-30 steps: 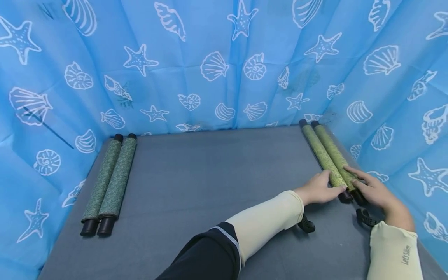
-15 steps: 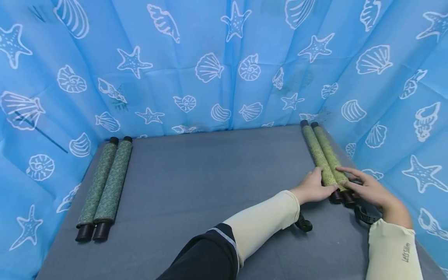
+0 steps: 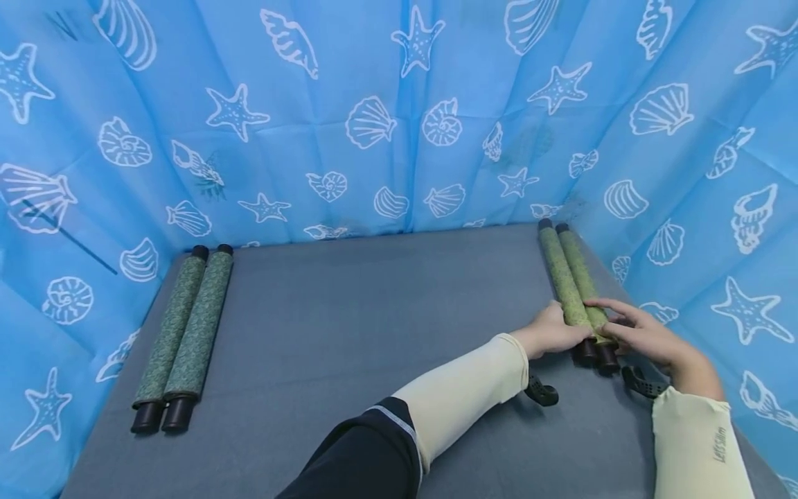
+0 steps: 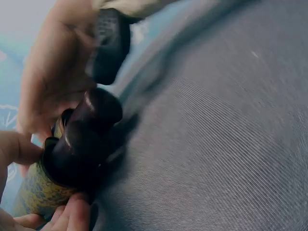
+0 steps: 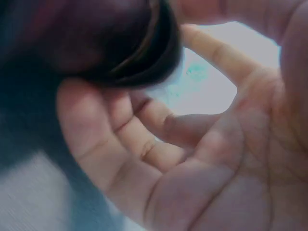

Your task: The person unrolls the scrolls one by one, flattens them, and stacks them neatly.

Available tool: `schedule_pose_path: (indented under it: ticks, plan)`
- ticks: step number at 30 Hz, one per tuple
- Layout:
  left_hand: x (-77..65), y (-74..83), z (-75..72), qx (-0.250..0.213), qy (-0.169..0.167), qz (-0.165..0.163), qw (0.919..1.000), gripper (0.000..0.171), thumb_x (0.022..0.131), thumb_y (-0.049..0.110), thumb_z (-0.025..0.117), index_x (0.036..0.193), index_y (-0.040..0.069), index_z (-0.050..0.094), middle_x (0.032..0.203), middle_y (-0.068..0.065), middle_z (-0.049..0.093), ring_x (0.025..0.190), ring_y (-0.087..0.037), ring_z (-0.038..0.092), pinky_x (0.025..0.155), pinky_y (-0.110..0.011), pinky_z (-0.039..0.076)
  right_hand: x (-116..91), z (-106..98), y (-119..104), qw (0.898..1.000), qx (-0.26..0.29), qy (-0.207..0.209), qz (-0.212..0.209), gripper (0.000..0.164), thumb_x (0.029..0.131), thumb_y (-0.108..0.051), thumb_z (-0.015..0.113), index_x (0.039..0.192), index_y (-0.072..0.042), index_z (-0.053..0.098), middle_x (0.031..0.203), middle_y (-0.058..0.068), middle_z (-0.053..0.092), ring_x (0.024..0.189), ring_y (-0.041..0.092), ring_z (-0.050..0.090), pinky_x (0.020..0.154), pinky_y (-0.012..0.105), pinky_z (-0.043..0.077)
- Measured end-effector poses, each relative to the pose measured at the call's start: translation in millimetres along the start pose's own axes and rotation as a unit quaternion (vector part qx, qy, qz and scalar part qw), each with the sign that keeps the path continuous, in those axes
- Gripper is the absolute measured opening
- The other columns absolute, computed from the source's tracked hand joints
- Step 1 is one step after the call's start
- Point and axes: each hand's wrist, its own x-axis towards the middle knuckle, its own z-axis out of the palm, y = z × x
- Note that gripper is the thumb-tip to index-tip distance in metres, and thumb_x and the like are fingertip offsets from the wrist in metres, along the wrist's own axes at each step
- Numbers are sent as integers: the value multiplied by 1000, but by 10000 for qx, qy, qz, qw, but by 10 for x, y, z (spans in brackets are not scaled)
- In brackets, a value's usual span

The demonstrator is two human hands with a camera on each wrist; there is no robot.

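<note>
In the head view, two yellow-green speckled rolls with dark tube ends lie side by side at the table's right. My left hand (image 3: 556, 331) holds the near end of the left yellow-green roll (image 3: 566, 287), thumb on top. In the left wrist view its fingers (image 4: 77, 211) curl under the speckled cover, beside the dark tube end (image 4: 79, 149). My right hand (image 3: 648, 339) holds the near end of the right yellow-green roll (image 3: 582, 277). Its fingers (image 5: 86, 125) bend beneath a dark tube end (image 5: 106, 43) in the right wrist view.
Two green speckled rolls, one (image 3: 171, 329) beside the other (image 3: 201, 322), lie along the grey table's (image 3: 374, 312) left side. A blue curtain (image 3: 349, 62) with shells and starfish surrounds the back and sides. Black wrist straps (image 3: 541, 394) hang under both wrists.
Both hands have shifted left with the near ends of the yellow-green rolls, so the pair lies straighter, less slanted. The view has turned slightly; the green rolls stay put.
</note>
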Motion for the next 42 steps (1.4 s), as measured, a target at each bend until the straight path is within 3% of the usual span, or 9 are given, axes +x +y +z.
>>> schedule_pose_path:
  ticks: [4,9,13,18,23,27,34,39,42]
  plan:
    - [0,-28,-61,-730,10,-134,9972,91,94,36,79,166,21,25,157,-1,44,137,-19,54,101,-42,56,-7,47,-22,9997,244,5,21,55,115,-22,48,167,-16,33,161,32,33,108,-14,56,83,43,59]
    - [-53,-64,-198,-861,-118,18,9962,79,95,31,80,158,28,33,151,-4,47,131,-19,56,99,-42,55,52,139,-72,9992,386,30,118,55,114,-27,52,164,-13,35,154,33,45,106,-8,62,79,40,61]
    - [-127,-82,-339,-759,-436,162,9960,84,97,32,78,164,34,27,162,-1,41,142,-20,51,106,-45,53,90,198,-134,9992,378,-43,152,57,113,-28,55,163,-10,34,161,40,33,121,19,65,76,39,60]
    - [-164,-128,-477,-682,-656,356,9949,90,98,29,77,168,37,21,170,5,32,151,-18,44,107,-42,53,111,276,-208,9993,377,-30,30,60,112,-26,56,164,-9,32,169,38,15,144,59,35,75,36,59]
    - [-234,-198,-623,-801,-794,645,9915,92,96,20,76,169,35,21,153,-5,51,127,-20,61,86,-38,57,125,393,-274,9993,362,87,-47,60,113,-26,55,166,-15,32,167,37,24,130,28,60,78,36,59]
    - [-321,-252,-776,-633,-988,948,9886,93,96,18,79,168,36,23,138,-8,57,97,-19,63,73,-38,54,102,472,-376,9987,478,87,-129,62,113,-26,55,168,-18,30,170,35,17,138,39,52,76,34,57]
    - [-468,-404,-987,-379,-1213,1158,9851,89,94,16,80,165,34,30,154,-4,46,95,-13,59,75,-34,52,155,640,-620,9932,1002,-61,-592,66,111,-18,58,169,-15,27,172,32,8,68,13,47,58,42,48]
    - [-557,-506,-1071,-648,-1033,1030,9872,84,92,15,82,160,36,38,115,-8,58,76,-20,54,67,-36,47,193,722,-758,9936,860,-215,-700,65,110,-18,60,168,-13,30,174,30,6,88,40,52,60,40,51]
    - [-614,-538,-1128,-693,-898,1082,9876,86,90,13,84,158,37,39,104,-9,58,74,-19,54,65,-36,47,205,766,-789,9924,883,-200,-831,64,109,-15,60,167,-12,31,175,30,5,110,31,55,59,40,51]
